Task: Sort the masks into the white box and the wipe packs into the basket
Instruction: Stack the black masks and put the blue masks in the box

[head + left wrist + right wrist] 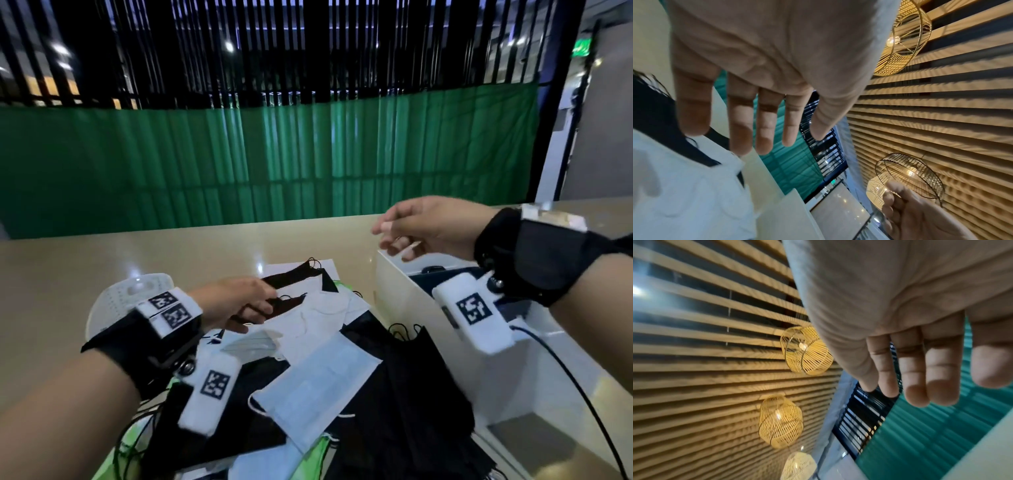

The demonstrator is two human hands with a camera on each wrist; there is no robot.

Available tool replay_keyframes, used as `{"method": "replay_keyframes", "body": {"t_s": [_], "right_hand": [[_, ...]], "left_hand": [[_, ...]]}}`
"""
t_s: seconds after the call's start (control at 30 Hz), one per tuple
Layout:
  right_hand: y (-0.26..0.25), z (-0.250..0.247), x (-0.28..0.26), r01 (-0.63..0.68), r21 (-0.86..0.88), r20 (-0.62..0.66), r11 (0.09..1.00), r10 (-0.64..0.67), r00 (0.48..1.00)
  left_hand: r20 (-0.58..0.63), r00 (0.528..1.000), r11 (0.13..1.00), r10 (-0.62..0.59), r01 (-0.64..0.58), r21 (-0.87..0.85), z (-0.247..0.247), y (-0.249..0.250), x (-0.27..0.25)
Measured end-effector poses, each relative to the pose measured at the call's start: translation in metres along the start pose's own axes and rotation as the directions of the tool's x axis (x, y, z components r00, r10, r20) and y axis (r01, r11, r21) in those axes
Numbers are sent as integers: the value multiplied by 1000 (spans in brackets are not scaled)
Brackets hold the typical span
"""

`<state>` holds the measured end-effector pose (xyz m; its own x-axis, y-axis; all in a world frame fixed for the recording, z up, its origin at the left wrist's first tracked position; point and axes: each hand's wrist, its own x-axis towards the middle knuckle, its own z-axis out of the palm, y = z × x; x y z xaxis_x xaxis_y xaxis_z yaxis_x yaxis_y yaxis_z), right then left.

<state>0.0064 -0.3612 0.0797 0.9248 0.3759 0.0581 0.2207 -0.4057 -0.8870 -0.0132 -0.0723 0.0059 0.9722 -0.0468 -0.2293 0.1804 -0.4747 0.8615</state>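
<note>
Left hand [236, 305]: fingers spread, empty, held over the mask pile [329, 373].
Right hand [428, 228]: fingers relaxed, empty, held above the white box [397, 294].
Basket [113, 301]: largely hidden behind the left wrist.
Wipe packs: only green edges seen under the masks.

A café-like public interior is suggested by wicker pendant lamps [780, 421], a slatted wooden ceiling [941, 113] and a long beige worktop [102, 260].

Beige counter [102, 260] glossy, smooth, reflecting lights. Pale blue pleated mask [318, 387] soft matt nonwoven cloth; flat black masks [407, 387] matt cloth with thin elastic loops. White rectangular box [397, 294] smooth, slightly shiny. White perforated basket [113, 301] hard plastic. Green backdrop curtain [274, 164] matt cloth.
</note>
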Motion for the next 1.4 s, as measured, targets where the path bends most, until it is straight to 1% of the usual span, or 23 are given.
{"method": "replay_keyframes", "body": {"t_s": [0.03,0.1,0.17,0.23,0.3,0.33,0.4,0.47,0.53,0.57,0.67,0.77,0.8,0.87,0.93,0.97,1.0,1.07,1.13,1.2,1.27,1.33,1.4], "right_hand": [[6,12,2,-44,-32,69,999,46,997],[20,37,7,-144,-140,205,980,171,964],[36,63,12,-229,-242,267,943,291,919],[51,83,21,-294,-298,245,908,370,896],[65,97,32,-322,-406,159,855,413,897],[72,101,37,-328,-487,111,809,429,896],[81,107,41,-328,-638,49,697,462,885],[88,111,44,-328,-706,34,627,493,870],[93,112,42,-313,-735,41,601,500,865],[94,114,41,-301,-741,50,601,497,866],[95,116,38,-293,-706,63,645,470,881],[97,116,38,-285,-709,45,645,444,895],[100,116,40,-274,-698,42,662,419,907],[103,113,45,-247,-632,13,734,330,944],[98,108,48,-235,-512,-77,826,228,971],[92,105,48,-218,-459,-125,861,180,976],[85,101,49,-177,-414,-153,893,124,981],[68,96,48,-78,-320,-159,944,28,987],[50,94,45,14,-188,-107,982,-35,994],[34,96,42,90,-14,-19,996,-90,996],[20,100,39,130,159,47,979,-139,989],[12,105,40,149,234,42,961,-163,986],[15,109,46,135,235,18,963,-143,990]], "left_hand": [[-16,999,999,-29,30,14,-9,-10,-4],[-43,996,996,-81,83,44,-26,-29,-10],[-72,989,988,-127,133,73,-36,-44,-16],[-105,981,977,-161,174,126,-40,-55,-19],[-115,972,953,-203,223,206,-37,-63,-20],[-123,969,921,-212,241,306,-35,-67,-20],[-152,968,811,-200,250,529,-34,-75,-18],[-171,964,741,-202,265,617,-31,-81,-14],[-152,960,738,-235,278,615,-28,-88,-6],[-150,960,758,-237,280,589,-27,-91,-1],[-156,965,815,-213,263,516,-23,-96,12],[-210,959,843,-188,267,466,-21,-92,16],[-219,960,858,-177,259,444,-19,-92,16],[-256,958,899,-126,220,378,-17,-90,16],[-286,958,931,-32,132,339,-15,-88,16],[-286,958,947,13,79,310,-13,-83,13],[-275,960,961,56,23,275,-12,-78,11],[-213,969,976,128,-86,199,-8,-64,3],[-117,976,982,181,-173,73,-3,-53,-2],[-39,970,967,238,-241,-82,1,-46,-6],[60,958,940,279,-260,-221,7,-45,-7],[141,941,903,307,-241,-357,12,-49,-7],[127,946,853,299,-205,-481,17,-59,-2]]}}
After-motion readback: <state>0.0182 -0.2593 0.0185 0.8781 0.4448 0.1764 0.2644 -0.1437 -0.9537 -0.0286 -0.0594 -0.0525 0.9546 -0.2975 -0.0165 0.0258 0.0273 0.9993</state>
